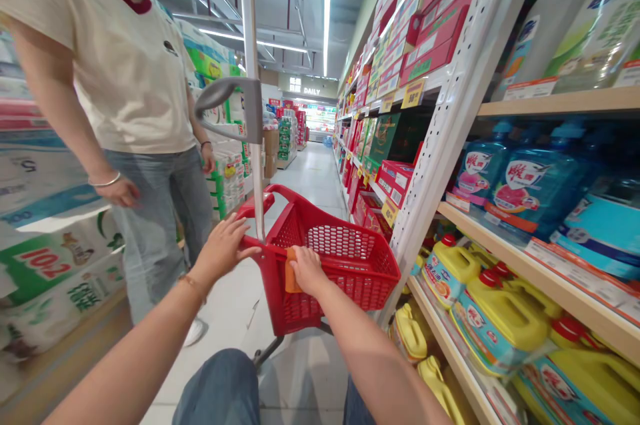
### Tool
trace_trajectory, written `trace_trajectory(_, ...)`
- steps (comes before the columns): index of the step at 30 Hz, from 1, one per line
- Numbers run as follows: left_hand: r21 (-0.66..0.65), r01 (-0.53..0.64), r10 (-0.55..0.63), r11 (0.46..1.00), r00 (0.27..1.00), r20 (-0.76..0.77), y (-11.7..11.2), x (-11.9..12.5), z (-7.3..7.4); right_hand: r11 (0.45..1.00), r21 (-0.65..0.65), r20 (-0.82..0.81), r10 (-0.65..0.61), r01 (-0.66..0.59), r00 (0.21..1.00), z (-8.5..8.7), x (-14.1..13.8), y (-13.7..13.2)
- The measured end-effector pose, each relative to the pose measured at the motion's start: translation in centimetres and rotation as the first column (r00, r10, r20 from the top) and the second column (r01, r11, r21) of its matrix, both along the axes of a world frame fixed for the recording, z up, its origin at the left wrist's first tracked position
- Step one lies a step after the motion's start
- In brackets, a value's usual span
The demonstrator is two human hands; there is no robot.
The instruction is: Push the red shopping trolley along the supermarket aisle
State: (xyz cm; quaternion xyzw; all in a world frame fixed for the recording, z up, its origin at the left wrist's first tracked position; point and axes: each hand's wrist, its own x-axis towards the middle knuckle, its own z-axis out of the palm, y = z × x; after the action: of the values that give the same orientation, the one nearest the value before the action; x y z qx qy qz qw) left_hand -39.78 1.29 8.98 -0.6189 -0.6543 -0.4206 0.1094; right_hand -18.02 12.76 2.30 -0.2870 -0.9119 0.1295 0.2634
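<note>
A red plastic shopping basket (350, 258) on a wheeled frame stands in the aisle in front of me. My left hand (223, 248) rests on its near left rim, fingers curled loosely over the edge. My right hand (306, 270) is closed on an orange cloth (291, 272) pressed against the basket's near wall. A metal pole with a grey handle (227, 95) rises from the basket's rim between my hands. The basket looks empty inside.
Another person in a cream T-shirt and jeans (135, 92) stands close on the left. Shelves on the right hold yellow jugs (495, 308), blue bottles (530, 188) and red boxes (430, 18). Stacked paper packs (45, 265) line the left. The aisle floor (310, 178) runs ahead.
</note>
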Motion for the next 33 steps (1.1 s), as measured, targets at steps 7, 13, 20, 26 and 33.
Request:
trace_trajectory(7, -0.310, 0.090, -0.177, 0.946, 0.948, -0.265, 0.9, -3.2, 1.8, 1.000, -0.007, 0.036, 0.028, -0.027, 0.999, 0.5, 0.2, 0.7)
trace_trajectory(13, -0.292, -0.087, -0.086, 0.952, 0.844, -0.530, 0.1, -1.2, 1.8, 0.999, 0.025, -0.010, -0.047, 0.047, 0.999, 0.1, 0.1, 0.0)
trace_trajectory(20, -0.240, -0.187, 0.023, 0.953, 0.831, -0.556, -1.8, 1.7, 1.8, 0.996, 0.044, -0.103, -0.075, 0.080, 0.992, -0.3, 1.1, -1.2)
trace_trajectory(26, -0.217, -0.241, 0.081, 0.946, 0.824, -0.561, -3.4, 3.6, 1.8, 0.998, 0.052, -0.135, -0.014, 0.022, 0.991, 0.0, 1.5, -1.9)
trace_trajectory(33, -0.160, -0.375, 0.212, 0.913, 0.771, -0.600, -4.4, 5.8, 1.3, 0.998, 0.056, -0.177, 0.032, -0.022, 0.984, 0.4, 1.2, -2.3)
